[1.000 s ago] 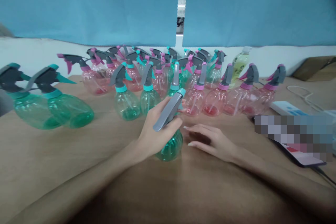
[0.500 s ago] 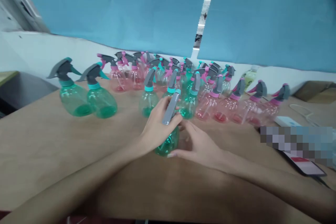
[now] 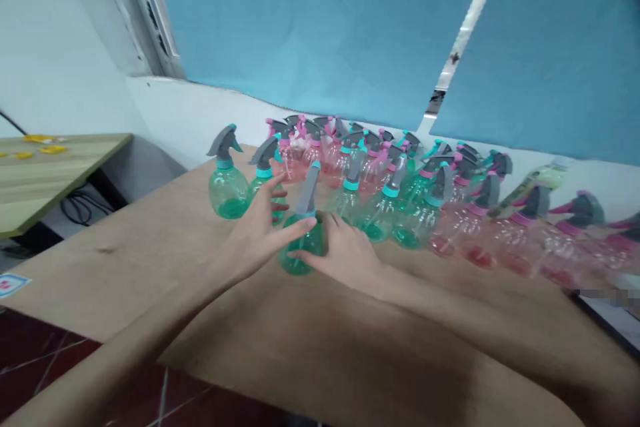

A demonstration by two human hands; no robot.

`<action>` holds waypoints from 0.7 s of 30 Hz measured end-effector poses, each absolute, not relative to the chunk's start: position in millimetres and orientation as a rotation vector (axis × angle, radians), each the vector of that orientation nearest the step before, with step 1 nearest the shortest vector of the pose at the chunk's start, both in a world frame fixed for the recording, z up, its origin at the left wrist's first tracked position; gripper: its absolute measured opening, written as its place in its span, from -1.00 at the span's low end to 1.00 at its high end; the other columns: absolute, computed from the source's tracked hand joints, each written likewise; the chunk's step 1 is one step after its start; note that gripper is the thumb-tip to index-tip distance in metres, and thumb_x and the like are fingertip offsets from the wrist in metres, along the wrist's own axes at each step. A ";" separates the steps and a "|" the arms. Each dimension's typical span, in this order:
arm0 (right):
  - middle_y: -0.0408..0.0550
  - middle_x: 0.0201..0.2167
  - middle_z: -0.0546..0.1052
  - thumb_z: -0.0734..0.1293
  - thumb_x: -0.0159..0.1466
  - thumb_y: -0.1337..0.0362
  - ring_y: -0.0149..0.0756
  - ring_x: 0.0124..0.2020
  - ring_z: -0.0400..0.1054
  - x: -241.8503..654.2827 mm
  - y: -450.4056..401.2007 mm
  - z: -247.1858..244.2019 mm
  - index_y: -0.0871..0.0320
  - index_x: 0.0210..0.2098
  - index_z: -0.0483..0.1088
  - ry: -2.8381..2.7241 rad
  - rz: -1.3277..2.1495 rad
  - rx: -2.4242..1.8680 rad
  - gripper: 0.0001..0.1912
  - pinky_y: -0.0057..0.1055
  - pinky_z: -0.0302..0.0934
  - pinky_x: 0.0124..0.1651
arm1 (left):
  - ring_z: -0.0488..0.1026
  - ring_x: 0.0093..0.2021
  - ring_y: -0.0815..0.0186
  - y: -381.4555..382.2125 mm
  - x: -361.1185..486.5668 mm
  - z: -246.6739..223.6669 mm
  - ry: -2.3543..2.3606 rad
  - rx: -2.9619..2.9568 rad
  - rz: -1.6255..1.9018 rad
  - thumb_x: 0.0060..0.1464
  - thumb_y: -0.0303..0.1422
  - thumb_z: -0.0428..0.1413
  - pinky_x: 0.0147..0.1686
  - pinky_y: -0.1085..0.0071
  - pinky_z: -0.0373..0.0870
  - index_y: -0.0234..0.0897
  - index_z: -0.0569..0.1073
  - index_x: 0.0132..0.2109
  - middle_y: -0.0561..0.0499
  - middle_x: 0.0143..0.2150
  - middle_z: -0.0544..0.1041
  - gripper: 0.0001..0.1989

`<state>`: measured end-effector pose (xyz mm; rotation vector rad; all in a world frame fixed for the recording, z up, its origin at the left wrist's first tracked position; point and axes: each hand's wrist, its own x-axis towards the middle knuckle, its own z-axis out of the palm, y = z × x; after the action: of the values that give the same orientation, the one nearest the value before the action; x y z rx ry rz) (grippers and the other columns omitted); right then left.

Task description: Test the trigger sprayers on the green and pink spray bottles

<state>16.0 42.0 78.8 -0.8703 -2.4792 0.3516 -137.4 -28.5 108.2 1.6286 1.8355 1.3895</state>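
In front of me stands a green spray bottle (image 3: 299, 264) with a grey trigger head and turquoise collar. My right hand (image 3: 351, 251) curves round its right side, thumb across the front. On the other side my left hand (image 3: 256, 232) has its fingers spread apart, and its thumb lies by the bottle's collar. Just beyond the left fingers is another green spray bottle (image 3: 264, 180), partly hidden by them, with a green bottle (image 3: 227, 190) left of it. Several more green bottles (image 3: 377, 220) stand close behind my right hand.
Pink spray bottles (image 3: 480, 240) line the right side of the wooden table (image 3: 165, 247), with mixed pink and green ones behind. A dark-edged flat object (image 3: 603, 323) lies at the right edge. Another table (image 3: 65, 173) with yellow pieces stands at the left.
The view has swung left. My left hand has loosened from the bottle's head and spread its fingers. The bottle, with my right hand round it, is now nearer the two left green bottles.
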 end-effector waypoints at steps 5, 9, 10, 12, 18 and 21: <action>0.18 0.01 0.41 0.26 0.14 -0.16 0.07 -0.10 0.40 -7.4 60.4 79.3 0.22 0.10 0.21 -2.425 0.241 -0.945 -0.28 -0.08 0.29 -0.16 | 0.46 -0.11 0.06 -48.6 -159.6 103.3 1.844 1.194 1.621 0.04 -0.03 0.04 -0.16 0.08 0.41 -0.24 0.09 0.21 -0.15 -0.04 0.39 -0.33; 0.25 0.02 0.40 0.24 0.15 -0.17 0.12 -0.10 0.39 -19.0 71.5 75.9 0.31 0.12 0.20 -2.394 0.197 -0.994 -0.23 -0.05 0.28 -0.16 | 0.47 -0.17 0.10 -59.3 -165.7 100.6 1.814 1.068 1.620 0.04 -0.01 -0.01 -0.21 0.14 0.41 -0.29 0.15 0.15 -0.14 -0.08 0.40 -0.38; 0.27 0.03 0.39 0.23 0.16 -0.16 0.14 -0.10 0.39 -21.0 73.8 75.4 0.33 0.13 0.19 -2.386 0.190 -1.006 -0.22 -0.05 0.28 -0.16 | 0.47 -0.18 0.11 -60.8 -167.3 99.3 1.805 1.065 1.614 0.05 -0.01 -0.02 -0.22 0.16 0.41 -0.29 0.17 0.13 -0.13 -0.10 0.41 -0.40; 0.30 0.04 0.38 0.23 0.17 -0.15 0.16 -0.09 0.38 -24.1 78.0 74.7 0.38 0.16 0.16 -2.376 0.172 -1.018 -0.19 -0.05 0.27 -0.15 | 0.48 -0.21 0.14 -62.1 -170.6 96.5 1.786 1.060 1.598 0.07 -0.01 -0.03 -0.25 0.20 0.40 -0.28 0.21 0.09 -0.11 -0.12 0.43 -0.45; 0.37 -0.03 0.43 0.23 0.19 -0.10 0.16 -0.13 0.39 -29.8 88.9 75.7 0.42 0.21 0.08 -2.372 0.137 -1.034 -0.18 -0.06 0.26 -0.18 | 0.50 -0.32 0.19 -57.8 -176.5 88.4 1.695 1.066 1.582 0.09 0.01 -0.04 -0.36 0.29 0.38 -0.27 0.25 0.02 -0.08 -0.19 0.46 -0.49; 0.34 -0.18 0.49 0.24 0.19 -0.08 0.13 -0.23 0.43 -31.1 92.4 77.5 0.42 0.17 0.12 -2.376 0.175 -1.082 -0.23 -0.09 0.25 -0.26 | 0.51 -0.35 0.21 -54.6 -176.3 85.5 1.670 1.052 1.569 0.09 0.00 -0.03 -0.39 0.32 0.38 -0.27 0.25 0.02 -0.07 -0.22 0.47 -0.50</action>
<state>-31.1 92.4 77.5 -1.0818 -2.3755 0.1753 -176.3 -54.6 85.5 1.0521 1.6702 1.5693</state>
